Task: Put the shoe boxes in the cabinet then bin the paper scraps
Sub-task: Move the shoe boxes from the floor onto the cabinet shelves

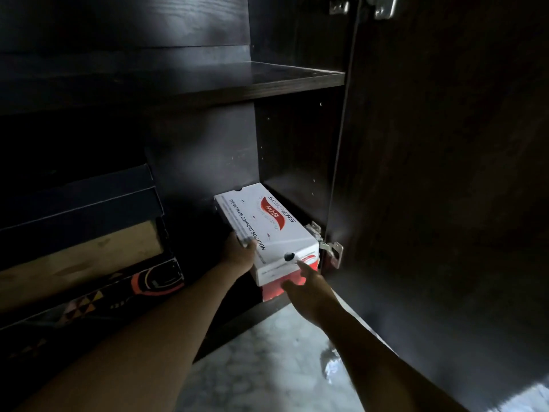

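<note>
Left hand (241,252) grips shoe box (264,224); right hand (309,291), fingers straight, touches its near end. Long axis runs ahead into cabinet (285,144).

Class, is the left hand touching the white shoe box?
Touching. The head view shows the left hand gripping the white shoe box at its left edge.

The left hand (240,254) has its fingers hidden beneath the left side of the shoe box (267,230). Small print on the box's near end is too blurred to read. The top edge cuts off the upper hinge (383,6), the right edge cuts off the cabinet door (445,173), and the dark boxes (80,200) at centre left fade into shadow
</note>
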`<state>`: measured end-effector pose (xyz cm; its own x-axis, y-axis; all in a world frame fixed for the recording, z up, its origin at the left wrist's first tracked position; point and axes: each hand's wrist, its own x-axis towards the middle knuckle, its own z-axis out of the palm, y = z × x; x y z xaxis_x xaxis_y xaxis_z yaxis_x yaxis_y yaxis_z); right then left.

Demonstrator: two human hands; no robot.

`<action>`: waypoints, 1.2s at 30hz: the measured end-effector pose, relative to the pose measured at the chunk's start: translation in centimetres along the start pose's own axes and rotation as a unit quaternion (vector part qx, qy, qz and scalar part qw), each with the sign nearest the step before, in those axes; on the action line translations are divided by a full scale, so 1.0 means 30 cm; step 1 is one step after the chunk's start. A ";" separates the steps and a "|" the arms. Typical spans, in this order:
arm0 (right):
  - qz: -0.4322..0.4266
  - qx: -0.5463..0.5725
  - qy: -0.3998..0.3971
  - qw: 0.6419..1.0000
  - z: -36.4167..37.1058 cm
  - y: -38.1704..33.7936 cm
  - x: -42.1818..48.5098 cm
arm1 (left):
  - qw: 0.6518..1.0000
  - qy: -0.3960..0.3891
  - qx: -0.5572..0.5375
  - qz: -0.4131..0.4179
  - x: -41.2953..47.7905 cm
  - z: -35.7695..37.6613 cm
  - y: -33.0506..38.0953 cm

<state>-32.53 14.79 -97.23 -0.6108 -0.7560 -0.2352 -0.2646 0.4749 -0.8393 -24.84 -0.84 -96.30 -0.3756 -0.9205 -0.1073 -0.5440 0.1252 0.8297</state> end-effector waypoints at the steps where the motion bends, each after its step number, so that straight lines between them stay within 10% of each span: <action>1: -0.011 -0.051 -0.003 0.999 -0.010 0.006 -0.029 | 0.998 0.016 0.044 0.029 -0.016 -0.006 0.002; 9: -0.017 -0.188 0.074 0.979 -0.153 0.113 -0.366 | 0.955 -0.053 0.230 0.180 -0.368 -0.020 0.002; 17: 0.048 -0.089 0.227 0.969 -0.271 0.247 -0.842 | 0.925 -0.230 0.140 0.270 -0.844 0.089 0.119; 31: 0.218 -0.156 0.408 0.873 -0.406 0.559 -1.758 | 0.796 -0.458 0.115 0.379 -1.638 0.382 0.281; 36: 0.293 -0.142 0.457 0.828 -0.507 0.737 -2.023 | 0.701 -0.561 0.161 0.410 -1.965 0.570 0.357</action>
<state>-12.68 78.03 -94.05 -0.9717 0.2358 0.0171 0.1906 0.8243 -0.5332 -21.35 61.09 -90.46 -0.9167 0.3571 -0.1793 0.1271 0.6859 0.7165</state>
